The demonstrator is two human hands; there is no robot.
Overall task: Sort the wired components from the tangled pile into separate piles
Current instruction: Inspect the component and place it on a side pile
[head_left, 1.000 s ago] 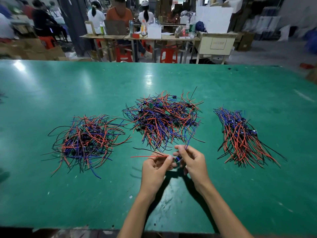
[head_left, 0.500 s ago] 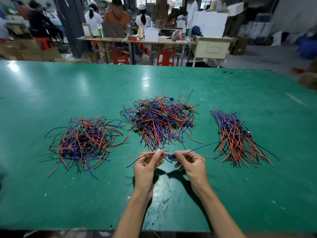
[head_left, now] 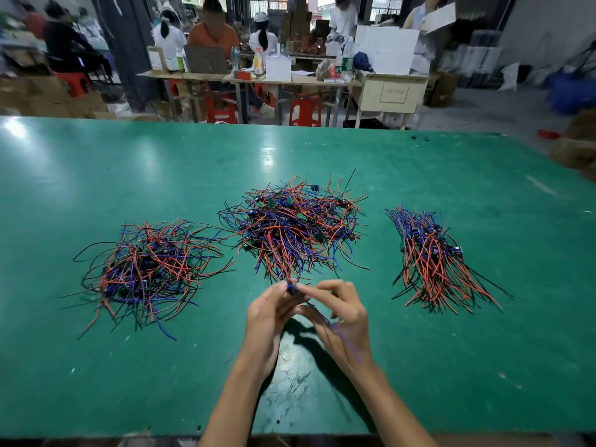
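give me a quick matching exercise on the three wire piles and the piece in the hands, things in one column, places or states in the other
Things:
1. left pile
2. middle pile
3. right pile
4. wired component

Places or states:
A. wires combed roughly one way
B. pinched between left hand and right hand
C. loose tangle at table's left
D. tangle just beyond the hands

Pairs: 1-C, 2-D, 3-A, 4-B

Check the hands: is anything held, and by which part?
Both hands, left and right, pinch one wired component at its small dark body; its blue wire trails over the right hand.
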